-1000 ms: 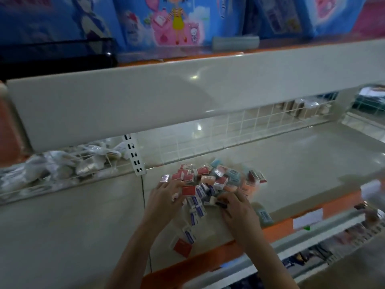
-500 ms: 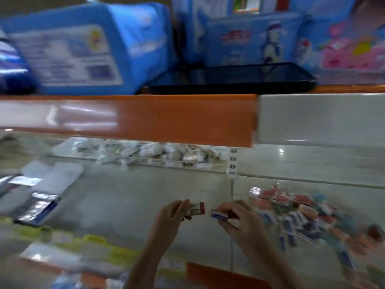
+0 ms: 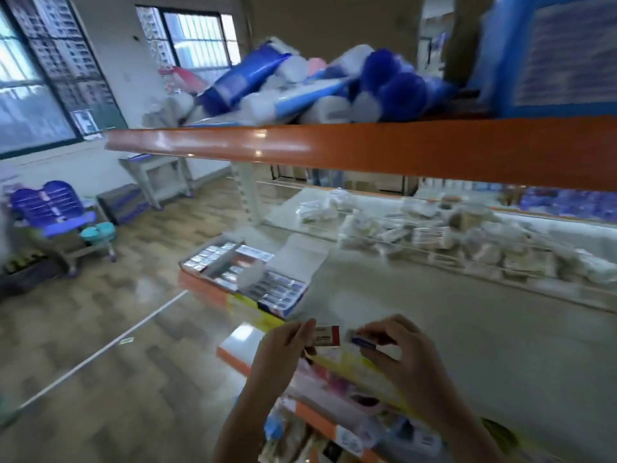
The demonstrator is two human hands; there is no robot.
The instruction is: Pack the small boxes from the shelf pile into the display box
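My left hand [image 3: 283, 349] pinches a small red-and-white box [image 3: 326, 335] over the front edge of the cream shelf [image 3: 450, 329]. Just to its right, my right hand [image 3: 397, 352] pinches a small blue-and-white box [image 3: 362, 340]. The two boxes sit almost end to end between my hands. The open display box [image 3: 263, 289] lies at the shelf's left end, up and left of my hands, with its white lid folded back and rows of small boxes inside. A second open box [image 3: 213, 259] with a divider lies just left of it. The shelf pile is out of view.
A wire rail with white packets [image 3: 450, 238] runs along the back of the shelf. The orange edge of the upper shelf [image 3: 367, 148] hangs above, loaded with blue and white packs. Lower shelves with goods [image 3: 334, 412] are under my hands. Wooden floor and a purple chair [image 3: 56, 212] lie left.
The view has swung left, from the pile to the shelf's left end. Both hands picked a small box each out of the pile and carried them left toward the display box.
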